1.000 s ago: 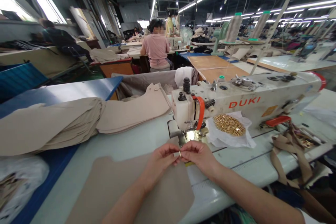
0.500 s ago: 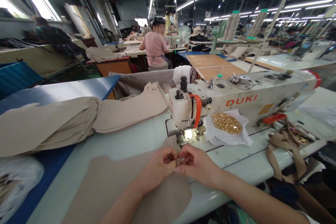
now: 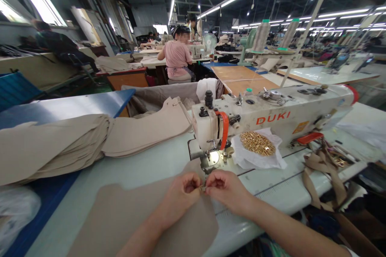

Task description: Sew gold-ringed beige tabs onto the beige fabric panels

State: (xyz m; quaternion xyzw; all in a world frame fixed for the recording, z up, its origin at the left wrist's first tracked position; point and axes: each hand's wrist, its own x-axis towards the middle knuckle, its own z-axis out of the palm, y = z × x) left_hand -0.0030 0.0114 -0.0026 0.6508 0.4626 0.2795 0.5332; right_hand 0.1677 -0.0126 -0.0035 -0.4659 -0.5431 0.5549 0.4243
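Both hands are tucked in close and curled into tight little pinches. The left hand (image 3: 183,192) and right hand (image 3: 226,188) meet fingertip to fingertip, gripping a tiny gold metal piece (image 3: 203,188) between them, too small to make out its exact shape. It's held just above a beige fabric panel (image 3: 141,217) lying flat on the pale sewing table (image 3: 126,170). Right at 12 o'clock, just past the fingers, is the head of a white DUKI sewing machine (image 3: 271,116). Around 1 o'clock, a heap of gold fittings (image 3: 257,143) sits on white paper (image 3: 253,162). There's a stack of beige cut panels (image 3: 144,132) at 10 o'clock and tangled beige strips (image 3: 319,172) at 3 o'clock. Way off at 12 o'clock, a co-worker in a pink shirt (image 3: 176,58) sits working.
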